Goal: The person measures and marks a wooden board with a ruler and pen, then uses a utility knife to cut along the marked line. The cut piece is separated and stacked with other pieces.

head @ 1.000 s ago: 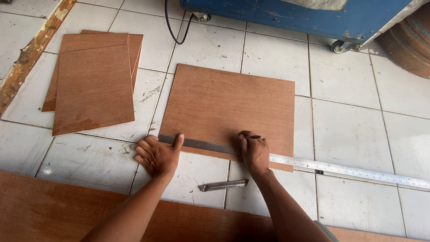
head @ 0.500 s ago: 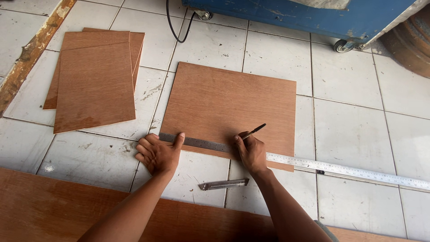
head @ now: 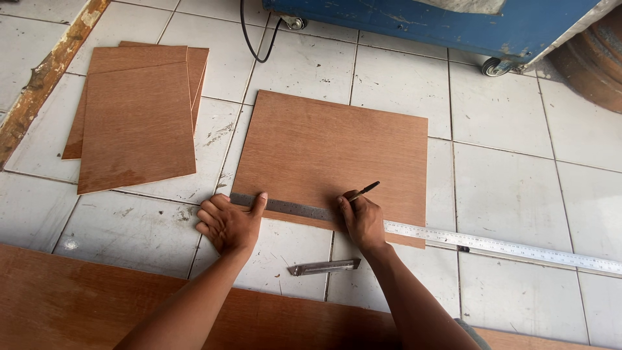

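Left hand (head: 227, 223) flat, fingers spread, pins the steel ruler (head: 453, 238) on the plywood board (head: 330, 152) so it won't slip; right hand (head: 364, 220) pinches a pencil (head: 364, 190) just above it.

1. Woodworking shop, work done on the floor.
2. Dusty white tile floor (head: 518, 188), scuffed and stained.
3. Cut plywood panels: one (head: 337, 152) being marked, a stack (head: 136, 116) to the left, a big sheet (head: 78, 304) along the near edge.
4. Long steel ruler (head: 505, 246), utility knife (head: 324, 266).
5. Blue machine (head: 440, 19) on casters, black cable (head: 256, 39) trailing from it.
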